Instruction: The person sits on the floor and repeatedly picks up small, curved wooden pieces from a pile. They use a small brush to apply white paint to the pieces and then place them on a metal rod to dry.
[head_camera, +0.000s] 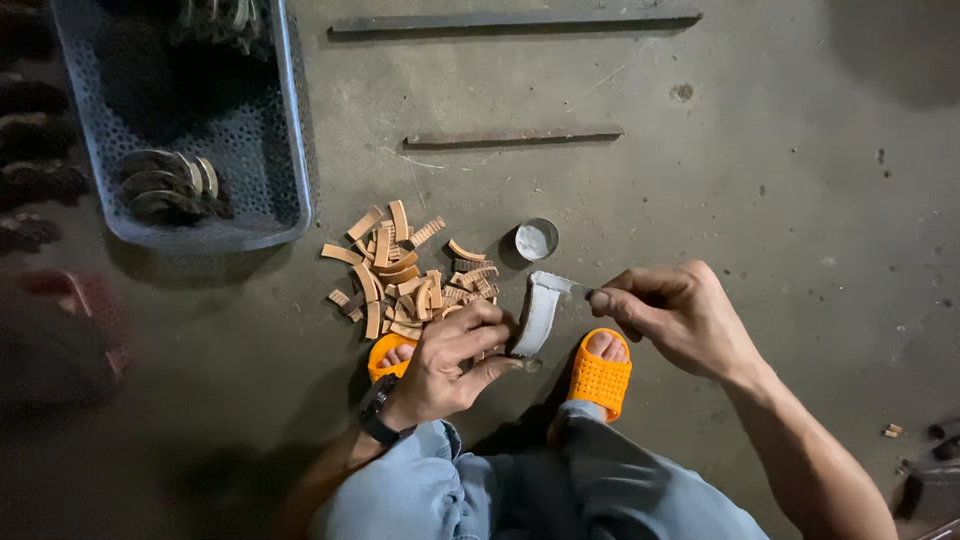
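Grey-white and curved, one shoe-shaped part (540, 312) is held upright between the person's two hands, just above the orange sandals. The left hand (455, 355) has its grip closed around the lower end of the part, fingers curled over and thumb underneath. The right hand (672, 310) has its grip pinched on a thin tool (580, 292), whose tip touches the upper end of the part; what kind of tool it is cannot be told. A dark watch (377, 410) sits on the left wrist.

Two orange perforated sandals (598, 378) are visible, one under each hand, with the toes showing. The legs are in pale blue trousers.

Just beyond the left hand lies one loose pile of tan curved lining strips (400, 272), too many and too overlapped to count exactly; several have ribbed faces. Beside the pile, near the top of the held part, stands one small round metal tin (537, 238) with a pale substance inside.

One blue-grey perforated plastic basket (290, 150) stands at upper left. It holds a group of dark curved metal shoes (165, 185) stacked on edge, and more at its far end, partly cut off.

Two long flat metal bars (515, 135) lie on the floor farther out, well apart from each other. The floor (780, 160) is bare, stained grey concrete, dimly lit at the edges.
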